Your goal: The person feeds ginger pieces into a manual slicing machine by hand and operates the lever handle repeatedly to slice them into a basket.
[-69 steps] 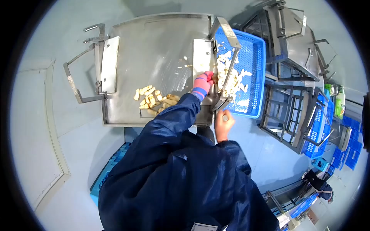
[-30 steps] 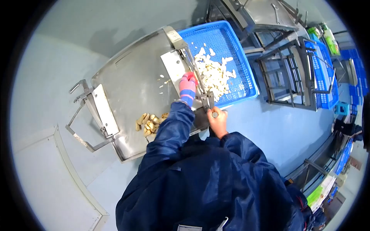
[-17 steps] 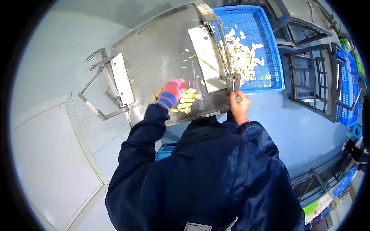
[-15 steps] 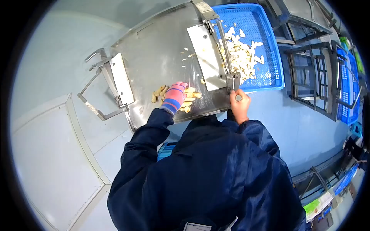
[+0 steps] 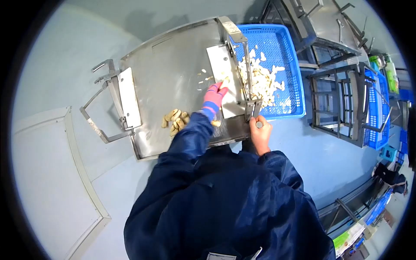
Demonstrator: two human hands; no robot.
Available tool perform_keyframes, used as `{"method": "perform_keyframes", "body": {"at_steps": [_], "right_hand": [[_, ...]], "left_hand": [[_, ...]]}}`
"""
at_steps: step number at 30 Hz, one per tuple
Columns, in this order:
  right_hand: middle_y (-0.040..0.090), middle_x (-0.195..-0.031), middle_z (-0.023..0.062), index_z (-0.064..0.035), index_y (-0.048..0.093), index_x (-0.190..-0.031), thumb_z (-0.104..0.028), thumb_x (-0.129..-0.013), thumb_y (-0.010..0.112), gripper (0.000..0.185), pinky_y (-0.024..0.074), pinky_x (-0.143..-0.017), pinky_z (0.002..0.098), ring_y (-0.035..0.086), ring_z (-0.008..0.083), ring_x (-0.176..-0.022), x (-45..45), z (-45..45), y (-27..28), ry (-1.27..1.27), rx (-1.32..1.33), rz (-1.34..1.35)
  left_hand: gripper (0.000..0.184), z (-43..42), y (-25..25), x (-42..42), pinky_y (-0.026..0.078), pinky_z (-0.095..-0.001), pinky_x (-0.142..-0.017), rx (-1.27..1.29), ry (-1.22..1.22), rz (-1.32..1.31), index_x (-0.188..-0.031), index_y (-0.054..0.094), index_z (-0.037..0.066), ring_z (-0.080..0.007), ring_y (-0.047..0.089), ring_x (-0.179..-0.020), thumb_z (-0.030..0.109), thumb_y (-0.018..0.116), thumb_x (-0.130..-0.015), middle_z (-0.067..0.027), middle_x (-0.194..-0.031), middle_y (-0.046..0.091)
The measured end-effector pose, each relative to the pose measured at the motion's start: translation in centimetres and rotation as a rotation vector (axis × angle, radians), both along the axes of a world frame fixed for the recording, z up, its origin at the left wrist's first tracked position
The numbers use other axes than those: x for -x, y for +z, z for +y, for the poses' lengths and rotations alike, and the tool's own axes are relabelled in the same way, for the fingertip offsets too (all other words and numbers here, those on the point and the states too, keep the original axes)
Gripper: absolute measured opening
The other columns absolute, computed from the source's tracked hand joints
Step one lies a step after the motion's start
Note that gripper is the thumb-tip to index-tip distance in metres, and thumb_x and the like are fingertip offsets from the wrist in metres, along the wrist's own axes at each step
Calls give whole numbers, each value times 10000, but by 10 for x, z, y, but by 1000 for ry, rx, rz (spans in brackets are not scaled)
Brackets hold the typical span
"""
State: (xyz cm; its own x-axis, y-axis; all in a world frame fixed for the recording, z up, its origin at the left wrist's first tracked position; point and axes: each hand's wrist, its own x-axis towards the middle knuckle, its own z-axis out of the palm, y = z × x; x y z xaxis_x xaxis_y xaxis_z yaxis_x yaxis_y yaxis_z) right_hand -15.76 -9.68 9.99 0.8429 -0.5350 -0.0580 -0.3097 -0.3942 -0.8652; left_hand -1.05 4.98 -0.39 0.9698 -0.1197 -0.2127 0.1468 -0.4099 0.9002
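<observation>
My left hand (image 5: 214, 96), in a pink and blue glove, pinches a pale yellowish piece (image 5: 225, 81) over the white plate (image 5: 218, 58) at the right side of the steel table (image 5: 173, 65). Bare and closed, my right hand (image 5: 261, 132) grips the round-ended handle (image 5: 259, 124) of the hinged metal blade frame (image 5: 248, 73) beside that plate. A heap of whole tan pieces (image 5: 175, 121) lies near the table's front edge, left of my left forearm. Sliced pale pieces (image 5: 262, 84) fill part of the blue basket (image 5: 294, 73) just beyond the blade.
A second white plate (image 5: 129, 97) with a metal arm frame (image 5: 93, 121) is fixed at the table's left side. Metal racks (image 5: 336, 106) and another blue basket (image 5: 378, 108) stand at right. A person (image 5: 390, 177) is partly visible at the far right.
My left hand has moved from the heap of whole pieces rightward to the white plate, now with a piece in its fingers. My right hand stays on the handle. The camera view has shifted.
</observation>
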Motion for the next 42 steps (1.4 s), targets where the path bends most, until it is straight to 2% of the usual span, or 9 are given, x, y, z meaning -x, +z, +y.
{"method": "perform_keyframes", "body": {"at_steps": [2, 12, 16, 20, 24, 27, 34, 38, 42], "right_hand": [[456, -468, 148, -3, 502, -607, -150, -777, 624, 256, 372, -440, 347, 437, 156, -417, -3, 0, 8, 11, 33, -9], [444, -470, 145, -1, 478, -602, -149, -773, 630, 272, 372, -446, 337, 392, 137, -437, -6, -3, 2, 20, -51, 13], [427, -473, 147, 4, 480, -603, -120, -777, 618, 255, 350, -434, 335, 357, 114, -453, -10, -1, 12, 32, -7, -2], [427, -478, 144, 0, 468, -590, -123, -770, 617, 265, 348, -437, 337, 352, 117, -456, 18, -6, -64, 72, 50, -61], [444, -494, 121, -1, 469, -587, -108, -783, 604, 260, 371, -469, 332, 397, 115, -484, -4, 2, -2, -21, -51, -11], [443, -465, 21, -19, 434, -572, -91, -813, 584, 292, 317, -395, 269, 424, 75, -433, 8, -7, -47, 69, 83, -171], [388, -467, 78, -4, 452, -580, -92, -784, 603, 269, 313, -422, 325, 337, 88, -478, -10, 3, 8, -16, -48, -22], [396, -462, 74, 0, 445, -582, -105, -792, 611, 288, 361, -458, 318, 353, 104, -466, 18, -7, -67, 44, -42, -25], [438, -446, 61, -3, 463, -584, -103, -792, 614, 276, 360, -454, 319, 378, 101, -452, -13, 5, 18, -45, -59, 21]], "left_hand": [[432, -33, 20, -2, 455, -388, -790, -442, -67, -261, -1116, 550, 20, -316, 569, -888, 230, 651, -752, -175, -982, 588], [337, -64, -9, 2, 472, -425, -725, -169, 107, -110, -1104, 546, 63, -370, 572, -820, 99, 585, -771, -186, -907, 602], [375, -67, -20, -1, 476, -360, -680, -32, 199, -230, -1123, 571, 93, -274, 589, -728, 25, 596, -755, -140, -822, 620], [391, -60, -17, -3, 471, -330, -662, 68, 125, -112, -1148, 579, 122, -244, 585, -689, 14, 578, -772, -120, -778, 618], [383, -59, -18, 1, 464, -317, -655, 98, 96, 7, -1155, 582, 144, -228, 571, -662, 27, 561, -790, -116, -774, 626], [382, -58, -16, 1, 462, -326, -645, 59, 77, -36, -1164, 578, 150, -225, 576, -658, 55, 569, -794, -113, -776, 629], [378, -57, -7, 0, 475, -347, -697, 38, 66, -8, -1165, 576, 121, -262, 604, -738, 86, 575, -788, -135, -833, 643], [377, -57, -5, -3, 477, -350, -709, 129, 42, 73, -1156, 574, 95, -273, 606, -748, 70, 573, -779, -149, -869, 647], [394, -59, -11, -2, 471, -303, -703, -12, 24, 3, -1188, 567, 125, -198, 593, -727, 56, 584, -801, -114, -851, 653]]}}
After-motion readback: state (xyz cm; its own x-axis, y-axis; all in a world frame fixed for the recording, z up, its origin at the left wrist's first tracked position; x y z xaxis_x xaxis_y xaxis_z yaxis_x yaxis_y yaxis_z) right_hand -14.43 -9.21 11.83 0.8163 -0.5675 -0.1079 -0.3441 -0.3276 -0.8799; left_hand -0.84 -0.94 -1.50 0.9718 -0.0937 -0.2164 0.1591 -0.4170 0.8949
